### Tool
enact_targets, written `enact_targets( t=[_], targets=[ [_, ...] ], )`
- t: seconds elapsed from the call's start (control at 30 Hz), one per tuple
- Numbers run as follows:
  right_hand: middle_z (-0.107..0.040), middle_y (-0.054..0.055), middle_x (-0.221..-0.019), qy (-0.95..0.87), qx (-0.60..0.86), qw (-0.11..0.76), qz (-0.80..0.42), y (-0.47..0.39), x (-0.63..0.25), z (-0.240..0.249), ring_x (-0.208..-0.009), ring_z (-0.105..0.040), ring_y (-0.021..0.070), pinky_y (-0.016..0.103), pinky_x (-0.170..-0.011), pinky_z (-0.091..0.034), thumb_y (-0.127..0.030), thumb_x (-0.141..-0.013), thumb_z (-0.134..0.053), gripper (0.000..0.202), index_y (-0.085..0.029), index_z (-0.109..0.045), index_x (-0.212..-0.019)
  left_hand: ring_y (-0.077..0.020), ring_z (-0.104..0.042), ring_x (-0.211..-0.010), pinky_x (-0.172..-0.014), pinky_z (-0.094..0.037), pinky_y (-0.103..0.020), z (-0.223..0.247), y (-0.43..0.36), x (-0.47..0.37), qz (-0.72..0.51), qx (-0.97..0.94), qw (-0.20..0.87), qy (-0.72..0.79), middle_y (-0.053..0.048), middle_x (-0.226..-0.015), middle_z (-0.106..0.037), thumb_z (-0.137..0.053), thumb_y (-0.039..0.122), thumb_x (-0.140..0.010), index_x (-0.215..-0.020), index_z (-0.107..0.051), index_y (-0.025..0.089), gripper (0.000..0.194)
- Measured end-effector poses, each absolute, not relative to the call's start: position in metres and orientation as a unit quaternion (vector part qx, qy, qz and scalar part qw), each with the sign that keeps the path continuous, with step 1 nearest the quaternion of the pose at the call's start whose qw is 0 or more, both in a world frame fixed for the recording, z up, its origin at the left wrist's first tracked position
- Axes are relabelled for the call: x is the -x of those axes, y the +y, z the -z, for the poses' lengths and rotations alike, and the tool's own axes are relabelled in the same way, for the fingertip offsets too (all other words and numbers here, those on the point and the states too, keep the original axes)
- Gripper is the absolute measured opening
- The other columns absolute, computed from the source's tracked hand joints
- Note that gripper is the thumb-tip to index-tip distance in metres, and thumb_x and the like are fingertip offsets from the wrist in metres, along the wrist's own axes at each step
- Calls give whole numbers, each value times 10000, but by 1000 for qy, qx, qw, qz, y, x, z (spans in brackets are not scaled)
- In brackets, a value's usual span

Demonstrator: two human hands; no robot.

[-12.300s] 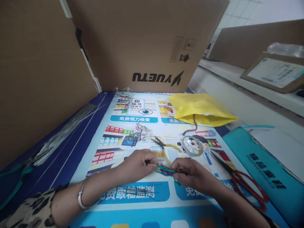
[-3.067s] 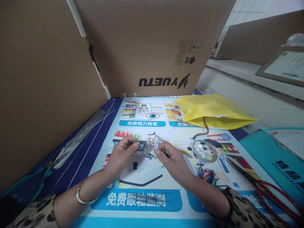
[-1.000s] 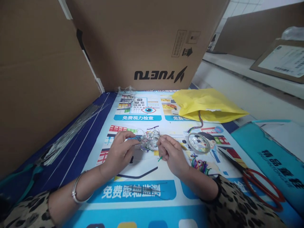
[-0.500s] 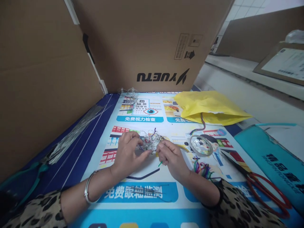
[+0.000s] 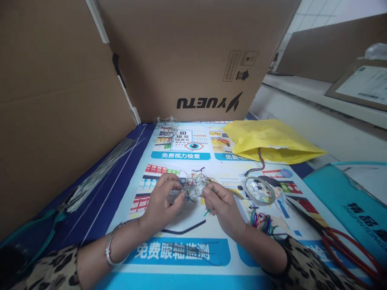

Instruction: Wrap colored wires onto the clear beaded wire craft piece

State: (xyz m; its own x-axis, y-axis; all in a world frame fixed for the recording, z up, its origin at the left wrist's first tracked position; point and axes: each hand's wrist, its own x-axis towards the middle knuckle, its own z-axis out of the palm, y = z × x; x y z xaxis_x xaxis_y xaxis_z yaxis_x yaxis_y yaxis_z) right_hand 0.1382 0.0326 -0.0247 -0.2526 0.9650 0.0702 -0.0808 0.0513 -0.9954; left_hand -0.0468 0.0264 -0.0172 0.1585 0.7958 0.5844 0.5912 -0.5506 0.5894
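Note:
A small tangle of clear beads and thin coloured wire (image 5: 194, 183) sits between my two hands over the printed poster (image 5: 178, 251). My left hand (image 5: 163, 200) pinches its left side with fingers closed; a silver bangle is on that wrist. My right hand (image 5: 220, 203) pinches the right side of the tangle, and a short green wire (image 5: 207, 212) sticks out under its fingers. Both sleeves are leopard print.
A bunch of coloured wires (image 5: 262, 220) lies right of my right hand, beside a clear tape roll (image 5: 260, 189). A yellow bag (image 5: 272, 140), red-handled scissors (image 5: 347, 247), a teal bag (image 5: 350, 205), silver wires (image 5: 96, 171), teal pliers (image 5: 45, 229). Cardboard walls (image 5: 187, 56) stand behind and left.
Earlier my hands worked a bunch of coloured wires nearer me; that bunch now lies to the right and my hands hold the bead and wire tangle. Over the last second only small finger shifts.

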Motion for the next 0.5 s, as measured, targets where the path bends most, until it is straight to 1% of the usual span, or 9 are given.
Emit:
enact_targets(
  t=[0.17,0.37,0.5],
  targets=[
    [-357,-81,-489,-561,392,467,-559,33,-139,25,-439,-295,72,225,-454,-249,-393,-878,-520,301,-195,-467,-657,-199,-520,-911,-774,-446,-339,16,25,48,-462,-749,115,460,-53,-884,-532,-528,113,-784,-793,-531,187,74],
    [-338,-85,-484,-556,392,473,-560,33,-139,27,-433,-281,67,221,-441,-239,-398,-876,-523,292,-195,-474,-671,-171,-528,-868,-696,-459,-289,18,25,51,-465,-742,123,468,-60,-930,-547,-528,112,-793,-819,-534,180,73],
    [-334,-85,-487,-552,395,469,-565,33,-139,28,-437,-280,65,217,-439,-237,-401,-878,-524,301,-194,-467,-667,-159,-531,-830,-670,-453,-273,20,27,53,-468,-735,138,472,-57,-903,-558,-533,121,-796,-796,-539,174,53]
  ],
)
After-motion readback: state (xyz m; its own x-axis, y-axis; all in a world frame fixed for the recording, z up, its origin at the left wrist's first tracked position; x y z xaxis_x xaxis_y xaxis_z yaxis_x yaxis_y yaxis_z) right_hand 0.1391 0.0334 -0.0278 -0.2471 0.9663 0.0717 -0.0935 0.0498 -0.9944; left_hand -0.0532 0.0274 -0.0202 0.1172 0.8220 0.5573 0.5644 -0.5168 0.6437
